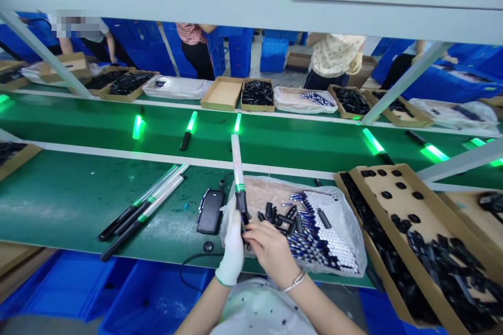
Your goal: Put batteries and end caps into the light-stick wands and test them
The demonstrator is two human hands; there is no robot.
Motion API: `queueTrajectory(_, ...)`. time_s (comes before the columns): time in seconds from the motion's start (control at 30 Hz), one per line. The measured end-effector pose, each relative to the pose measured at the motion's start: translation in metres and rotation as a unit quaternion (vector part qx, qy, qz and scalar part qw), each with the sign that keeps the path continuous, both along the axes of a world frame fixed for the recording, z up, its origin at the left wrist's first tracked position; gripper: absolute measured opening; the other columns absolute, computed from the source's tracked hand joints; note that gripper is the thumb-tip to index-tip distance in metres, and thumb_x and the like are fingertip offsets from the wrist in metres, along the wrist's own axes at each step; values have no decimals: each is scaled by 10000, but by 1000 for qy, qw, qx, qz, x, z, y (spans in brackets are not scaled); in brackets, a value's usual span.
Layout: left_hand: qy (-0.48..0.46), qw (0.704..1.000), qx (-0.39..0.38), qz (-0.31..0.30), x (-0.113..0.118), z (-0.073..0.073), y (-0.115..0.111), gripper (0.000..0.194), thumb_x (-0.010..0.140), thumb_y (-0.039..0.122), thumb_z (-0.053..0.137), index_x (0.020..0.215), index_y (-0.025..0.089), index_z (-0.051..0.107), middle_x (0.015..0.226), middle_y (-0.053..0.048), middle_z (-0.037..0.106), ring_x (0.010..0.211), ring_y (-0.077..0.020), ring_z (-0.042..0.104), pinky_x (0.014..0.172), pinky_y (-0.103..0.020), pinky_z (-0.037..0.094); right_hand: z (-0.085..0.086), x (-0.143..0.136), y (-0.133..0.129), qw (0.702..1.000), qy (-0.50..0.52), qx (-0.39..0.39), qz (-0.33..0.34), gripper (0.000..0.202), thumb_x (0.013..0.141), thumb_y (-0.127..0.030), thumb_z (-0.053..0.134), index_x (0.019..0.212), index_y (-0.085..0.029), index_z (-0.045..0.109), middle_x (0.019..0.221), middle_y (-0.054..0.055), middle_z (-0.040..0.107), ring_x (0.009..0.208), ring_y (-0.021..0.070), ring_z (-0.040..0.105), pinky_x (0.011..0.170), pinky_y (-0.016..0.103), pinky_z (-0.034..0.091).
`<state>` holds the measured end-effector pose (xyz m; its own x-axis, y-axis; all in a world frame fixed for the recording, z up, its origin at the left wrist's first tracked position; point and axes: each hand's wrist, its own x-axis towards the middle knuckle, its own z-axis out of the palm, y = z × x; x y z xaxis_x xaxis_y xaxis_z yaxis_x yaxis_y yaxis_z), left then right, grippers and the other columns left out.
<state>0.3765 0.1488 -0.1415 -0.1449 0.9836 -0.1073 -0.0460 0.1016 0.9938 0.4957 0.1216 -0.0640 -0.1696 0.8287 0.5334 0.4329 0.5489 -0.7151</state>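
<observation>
A white cloth glove covers the left hand [231, 251], which grips a baton [238, 172] – frosted plastic tube, matt black plastic handle. The bare right hand [271, 251] wears a shiny metal bracelet [294, 281]. Glossy metal-ended batteries [330, 235] lie in crinkled clear plastic; right, a brown cardboard box [428, 220] – matt.

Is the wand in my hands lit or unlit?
Unlit: the wand held by the left hand looks plain white, while the wands on the belt glow green.
</observation>
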Motion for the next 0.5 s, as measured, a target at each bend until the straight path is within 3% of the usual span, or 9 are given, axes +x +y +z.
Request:
queueTrajectory(0.1,-19,1000,-8,-8,3,17,-1,500,856,442,532,1308,229,551,1298,-64,593,1293,-234,457,1078,-353,385,2,-5,0,999,7,-33,-8,191,870,-53,574,852,-199,696,910,57,700,842,190,638,774,325,522)
queueTrajectory(0.23,-83,994,-25,-61,6,43,0,568,844,363,551,1389,220,480,1061,-61,661,1020,-194,600,884,-280,498,-9,1,10,983,27,-163,-79,116,750,-108,737,783,-198,672,795,10,665,671,159,607,624,261,511)
queueTrajectory(0.3,-121,987,-55,-95,6,51,1,671,843,368,578,1466,252,355,876,-20,641,751,-135,601,658,-222,515,-26,22,24,971,3,-211,-113,77,771,-171,731,823,-195,680,787,2,682,635,153,607,604,253,511)
queueTrajectory(0.37,-161,976,-84,-122,5,54,2,780,842,393,607,1510,301,216,750,28,572,564,-92,505,468,-175,427,-49,55,44,956,-70,-233,-164,81,849,-177,633,894,-186,700,870,28,719,720,168,647,705,276,526)
queueTrajectory(0.4,-174,972,-91,-131,5,54,2,814,842,403,618,1516,321,171,718,44,536,529,-82,466,427,-162,385,-61,73,54,945,-129,-238,-186,140,868,-145,584,921,-181,709,924,48,728,783,181,660,772,299,522)
queueTrajectory(0.5,-181,968,-90,-145,4,54,4,822,853,411,626,1519,326,152,707,52,478,560,-78,454,446,-160,387,-89,118,81,933,-191,-244,-181,221,755,-6,607,829,-170,734,930,89,735,943,249,647,899,367,477)
